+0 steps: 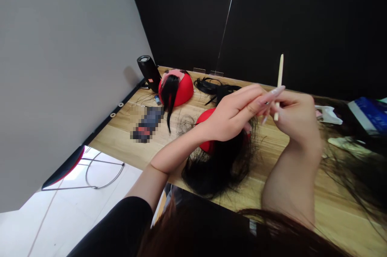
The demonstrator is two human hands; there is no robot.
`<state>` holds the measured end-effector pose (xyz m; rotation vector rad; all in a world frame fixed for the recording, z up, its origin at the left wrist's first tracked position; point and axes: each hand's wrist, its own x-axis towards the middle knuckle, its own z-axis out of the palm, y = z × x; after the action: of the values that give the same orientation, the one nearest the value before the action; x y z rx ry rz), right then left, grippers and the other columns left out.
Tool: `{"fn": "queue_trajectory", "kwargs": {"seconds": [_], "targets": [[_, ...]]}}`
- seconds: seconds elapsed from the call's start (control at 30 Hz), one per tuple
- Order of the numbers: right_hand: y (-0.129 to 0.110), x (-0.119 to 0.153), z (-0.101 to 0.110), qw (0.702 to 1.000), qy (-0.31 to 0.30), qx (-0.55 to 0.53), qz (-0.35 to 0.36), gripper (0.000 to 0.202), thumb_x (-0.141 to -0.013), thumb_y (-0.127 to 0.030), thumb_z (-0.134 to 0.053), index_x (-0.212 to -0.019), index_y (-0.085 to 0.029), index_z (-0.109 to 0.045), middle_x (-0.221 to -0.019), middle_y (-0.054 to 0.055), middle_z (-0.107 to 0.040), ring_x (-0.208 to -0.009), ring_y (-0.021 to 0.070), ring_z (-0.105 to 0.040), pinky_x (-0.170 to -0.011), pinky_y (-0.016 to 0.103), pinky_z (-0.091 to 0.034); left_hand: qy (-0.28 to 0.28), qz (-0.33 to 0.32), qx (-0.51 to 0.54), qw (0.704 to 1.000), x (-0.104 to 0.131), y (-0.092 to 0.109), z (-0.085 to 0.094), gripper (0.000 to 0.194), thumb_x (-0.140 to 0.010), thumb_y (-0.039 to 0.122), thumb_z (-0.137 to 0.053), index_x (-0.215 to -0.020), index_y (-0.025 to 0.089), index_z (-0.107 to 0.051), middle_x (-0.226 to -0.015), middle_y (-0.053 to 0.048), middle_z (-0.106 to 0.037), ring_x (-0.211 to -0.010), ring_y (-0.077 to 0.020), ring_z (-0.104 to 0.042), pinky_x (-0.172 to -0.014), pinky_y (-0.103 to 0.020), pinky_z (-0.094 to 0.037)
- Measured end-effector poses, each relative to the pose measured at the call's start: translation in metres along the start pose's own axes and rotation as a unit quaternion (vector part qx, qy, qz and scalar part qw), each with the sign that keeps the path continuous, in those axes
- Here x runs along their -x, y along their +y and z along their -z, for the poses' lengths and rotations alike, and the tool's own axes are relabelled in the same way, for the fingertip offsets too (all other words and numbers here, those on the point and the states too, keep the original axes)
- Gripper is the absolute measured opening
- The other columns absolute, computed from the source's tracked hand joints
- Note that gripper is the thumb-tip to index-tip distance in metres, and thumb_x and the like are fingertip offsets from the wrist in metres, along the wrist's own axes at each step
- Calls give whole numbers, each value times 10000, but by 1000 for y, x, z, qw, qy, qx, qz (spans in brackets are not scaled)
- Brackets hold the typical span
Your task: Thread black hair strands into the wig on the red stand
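My right hand (298, 122) is closed around a slim pale stick (280, 73), which points upward out of the fingers. My left hand (236, 113) reaches across to meet it, its fingertips pressed together beside the stick's lower part. Whether a strand or anything else fine lies between the left fingers is too small to make out. Below both hands sits a red dome-shaped form (206, 118), mostly covered by the left hand and a mass of black hair (219, 170). Loose strands spread around it on the wooden table (256, 160).
Farther left stands another red dome (184, 89) with a pinkish cap edge and black hair. Behind it is a black cylindrical speaker (148, 72); a blurred-out phone-like object (148, 124) lies in front. A black hair bundle (216, 87), white packaging (331, 115) and a blue pack (370, 113) lie about.
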<state>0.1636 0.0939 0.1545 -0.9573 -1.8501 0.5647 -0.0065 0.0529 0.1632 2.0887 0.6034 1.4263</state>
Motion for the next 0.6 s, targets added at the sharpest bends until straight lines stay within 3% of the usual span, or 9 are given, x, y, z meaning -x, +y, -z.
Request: {"fn": "queue_trajectory", "kwargs": {"seconds": [0.1, 0.23, 0.3, 0.4, 0.6], "targets": [[3, 0, 5, 996, -31, 18, -79, 96, -735, -228, -696, -757, -180, -776, -641, 18, -707, -586, 151, -652, -551, 237, -512, 14, 59, 27, 998, 0, -6, 1, 404, -1005, 427, -308, -908, 168, -602, -752, -12, -516, -709, -127, -557, -743, -282, -504], [0, 6, 18, 987, -60, 77, -131, 252, -716, -325, -765, -938, -208, -784, -862, 63, -759, -704, 194, -696, -645, 296, -555, -3, 103, -43, 994, -4, -9, 9, 417, -1004, 428, -303, -1000, 158, -620, -819, -39, -542, -810, -153, -557, -810, -299, -478], [-3, 9, 24, 990, -54, 68, -107, 407, -687, -363, -796, -1074, -245, -748, -932, 58, -755, -721, 198, -701, -665, 314, -569, -18, 120, -80, 989, -6, -10, 12, 441, -1007, 425, -284, -1008, 157, -634, -854, -51, -563, -850, -163, -556, -854, -310, -466], [-9, 14, 24, 997, -56, 11, -49, 542, -673, -341, -819, -1194, -281, -685, -817, 20, -739, -642, 169, -687, -630, 286, -575, -55, 129, -97, 985, -7, -13, 10, 421, -1011, 399, -291, -1092, 162, -629, -926, -59, -599, -932, -172, -566, -899, -307, -455], [-19, 14, 7, 995, -42, -94, -4, 440, -716, -191, -778, -1144, -262, -705, -809, 14, -709, -536, 117, -637, -474, 215, -543, -83, 121, -92, 985, -7, -16, 8, 375, -1017, 322, -307, -1222, 168, -582, -1194, -68, -595, -1145, -165, -525, -1027, -285, -393]]}}
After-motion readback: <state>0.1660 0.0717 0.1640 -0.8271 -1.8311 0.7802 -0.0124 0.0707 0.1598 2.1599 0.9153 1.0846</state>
